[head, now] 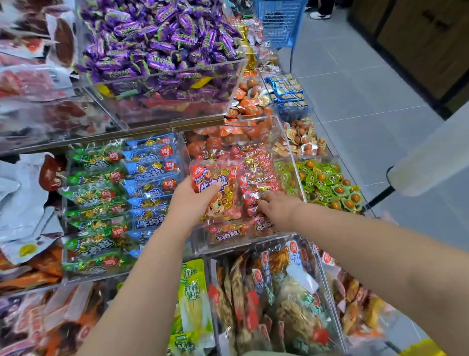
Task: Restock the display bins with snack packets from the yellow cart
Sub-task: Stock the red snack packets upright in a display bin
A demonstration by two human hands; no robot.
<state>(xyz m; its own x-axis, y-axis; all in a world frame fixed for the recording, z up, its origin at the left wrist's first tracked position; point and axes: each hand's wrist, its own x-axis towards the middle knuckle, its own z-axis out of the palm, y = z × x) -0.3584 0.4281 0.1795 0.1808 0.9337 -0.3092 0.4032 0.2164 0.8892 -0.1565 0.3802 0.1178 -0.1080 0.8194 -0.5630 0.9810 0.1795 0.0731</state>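
Observation:
My left hand grips a red snack packet with a cartoon face, held over a clear display bin of the same red packets. My right hand reaches into that bin from the right, its fingertips touching the red packets lying inside. A corner of the yellow cart shows at the bottom right edge.
Left of the bin lie rows of green packets and blue packets. Purple candies fill the bin above. Green-wrapped snacks lie to the right, bagged snacks below. A blue basket stands on the aisle floor.

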